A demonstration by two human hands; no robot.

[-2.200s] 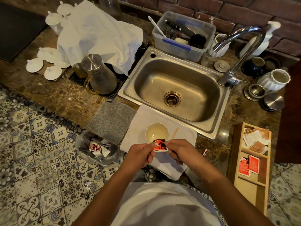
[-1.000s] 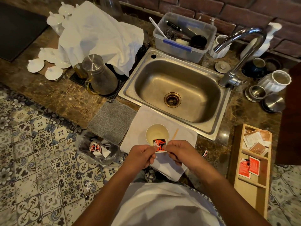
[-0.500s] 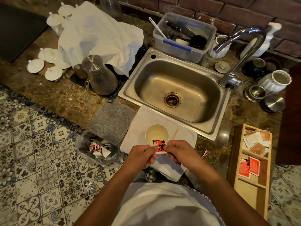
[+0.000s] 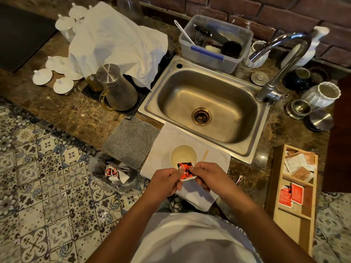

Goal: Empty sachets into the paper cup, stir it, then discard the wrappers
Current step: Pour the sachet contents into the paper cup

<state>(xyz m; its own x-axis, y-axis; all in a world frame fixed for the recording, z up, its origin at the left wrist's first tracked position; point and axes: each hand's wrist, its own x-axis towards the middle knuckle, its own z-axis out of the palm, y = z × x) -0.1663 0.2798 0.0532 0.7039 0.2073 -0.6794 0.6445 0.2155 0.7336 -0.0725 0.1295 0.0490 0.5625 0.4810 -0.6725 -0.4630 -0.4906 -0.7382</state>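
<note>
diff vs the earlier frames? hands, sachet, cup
Barely anything. Both hands, left hand and right hand, still pinch the red sachet at its top edge, just in front of the paper cup; the sachet sits marginally closer to the cup's near rim than at the start. No visible tear, nothing poured. Wooden stirrer, wrapper bag and sachet tray unchanged.

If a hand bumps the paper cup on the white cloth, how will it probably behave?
The paper cup looks nearly empty, so it is probably light and may tip or slide easily. It stands on a soft white cloth, a slightly unsteady base. Its thin paper wall would likely dent if squeezed.
</note>
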